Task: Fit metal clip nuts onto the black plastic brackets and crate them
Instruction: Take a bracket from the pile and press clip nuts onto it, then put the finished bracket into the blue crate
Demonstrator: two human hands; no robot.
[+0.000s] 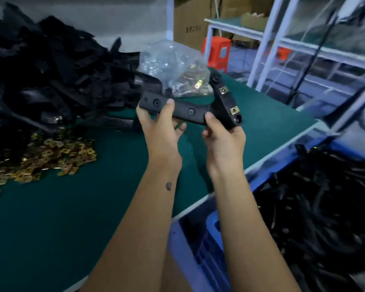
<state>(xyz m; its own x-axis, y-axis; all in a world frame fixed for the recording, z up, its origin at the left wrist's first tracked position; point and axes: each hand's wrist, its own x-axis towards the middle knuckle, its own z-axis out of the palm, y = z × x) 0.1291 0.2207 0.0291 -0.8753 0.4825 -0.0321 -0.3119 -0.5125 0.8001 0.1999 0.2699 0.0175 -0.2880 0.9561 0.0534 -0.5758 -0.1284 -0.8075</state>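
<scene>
Both hands holding a clipped bracket over the table, crating is next.

Left hand (159, 125) and right hand (223, 131) are each gripping the bracket (190, 111), thumbs on top; two nuts (228, 101) are showing on its right arm. Looks like fitting's done. Next move: swinging it right and dropping it in the crate (200, 245). The box (191, 20) print is too blurred to read.

Single head-worn view: looks forward and down over the green table (118, 207), close above it, blue crate (200, 249) at right.
</scene>
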